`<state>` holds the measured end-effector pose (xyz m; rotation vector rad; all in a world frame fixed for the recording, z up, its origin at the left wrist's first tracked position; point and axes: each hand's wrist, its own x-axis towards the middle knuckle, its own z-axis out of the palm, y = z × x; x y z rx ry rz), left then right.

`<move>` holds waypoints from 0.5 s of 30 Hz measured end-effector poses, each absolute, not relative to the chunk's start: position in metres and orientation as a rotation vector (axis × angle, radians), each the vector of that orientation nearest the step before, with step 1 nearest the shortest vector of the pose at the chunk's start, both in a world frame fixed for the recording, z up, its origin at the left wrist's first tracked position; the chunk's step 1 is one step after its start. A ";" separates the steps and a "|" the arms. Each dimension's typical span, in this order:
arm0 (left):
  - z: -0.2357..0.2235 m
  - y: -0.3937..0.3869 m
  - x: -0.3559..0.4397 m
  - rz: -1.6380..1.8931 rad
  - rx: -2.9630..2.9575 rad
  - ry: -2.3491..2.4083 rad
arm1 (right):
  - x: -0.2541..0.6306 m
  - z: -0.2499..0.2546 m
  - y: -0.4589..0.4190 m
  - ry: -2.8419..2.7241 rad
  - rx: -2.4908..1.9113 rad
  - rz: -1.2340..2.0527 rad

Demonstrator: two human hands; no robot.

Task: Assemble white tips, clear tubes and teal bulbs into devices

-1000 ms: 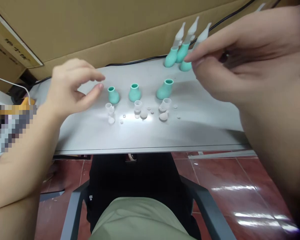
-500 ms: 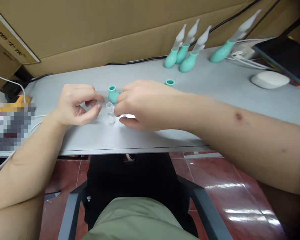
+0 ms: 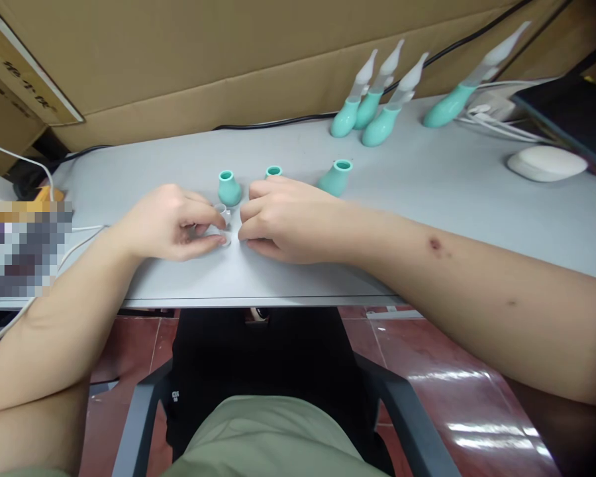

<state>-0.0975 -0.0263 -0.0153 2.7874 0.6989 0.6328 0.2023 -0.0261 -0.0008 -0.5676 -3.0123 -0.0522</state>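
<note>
My left hand (image 3: 181, 222) has its thumb and forefinger around a small clear plastic tube piece (image 3: 222, 209) on the desk, and the fingers partly cover it. Close beside it, my right hand (image 3: 278, 222) is closed with fingers curled down near the desk; whatever lies under them is hidden. Just behind the clear piece stands a teal rubber bulb (image 3: 229, 191) with its round mouth open upward. A second teal bulb (image 3: 273, 172) shows only its rim above my right hand. A third teal bulb (image 3: 336, 179) leans behind my right wrist.
Several assembled teal bulb aspirators with white tips, among them one aspirator (image 3: 381, 126), stand at the back right. A white rounded case (image 3: 546, 163) and white cables (image 3: 506, 126) lie farther right. Cardboard (image 3: 179, 66) walls the back. A blurred-out patch (image 3: 24, 252) covers the left.
My left hand has moved right and its fingers have come around the clear piece. My right hand has shifted slightly to the right, uncovering more of the teal bulbs.
</note>
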 end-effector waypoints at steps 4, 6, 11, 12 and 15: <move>-0.012 -0.033 -0.092 0.535 2.804 0.768 | 0.202 -0.002 -0.024 -3.022 -0.586 -0.016; -0.012 -0.034 -0.090 0.552 2.783 0.775 | 0.203 -0.005 -0.021 -2.971 -0.555 0.015; -0.018 -0.038 -0.083 1.112 2.513 0.676 | 0.209 -0.019 -0.008 -2.618 -0.487 0.222; -0.020 -0.038 -0.082 1.233 2.406 0.685 | 0.210 -0.021 -0.006 -2.538 -0.497 0.253; -0.026 -0.036 -0.081 1.408 2.105 0.690 | 0.211 -0.022 -0.005 -2.313 -0.538 0.365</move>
